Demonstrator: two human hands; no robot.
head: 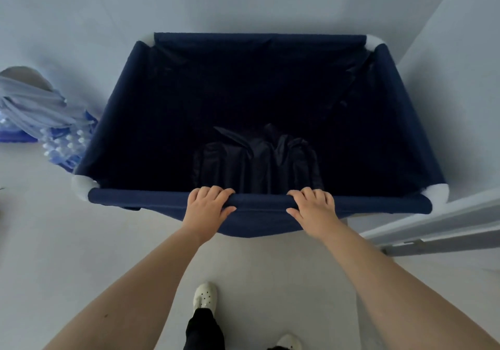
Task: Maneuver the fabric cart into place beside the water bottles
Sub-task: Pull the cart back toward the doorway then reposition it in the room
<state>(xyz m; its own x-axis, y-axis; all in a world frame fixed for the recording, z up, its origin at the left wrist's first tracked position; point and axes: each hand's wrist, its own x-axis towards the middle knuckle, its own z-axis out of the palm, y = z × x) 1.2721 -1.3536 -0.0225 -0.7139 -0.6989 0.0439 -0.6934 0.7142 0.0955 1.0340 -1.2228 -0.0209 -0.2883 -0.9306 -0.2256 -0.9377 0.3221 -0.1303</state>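
A large navy fabric cart (151, 201) with white corner joints fills the middle of the view, its near rail straight in front of me. My left hand (207, 205) and my right hand (313, 206) both grip that near rail, fingers curled over the top. Inside the cart lies a dark folded bag (257, 165). Packs of water bottles (63, 144) with white caps sit on the floor at the left, touching or nearly touching the cart's left side. A pale cloth (35, 103) is draped over them.
White walls stand behind the cart and close along its right side. A door's lower edge and frame (438, 228) run along the right, next to the cart's near right corner. My feet in white clogs (204, 297) stand on the pale floor below.
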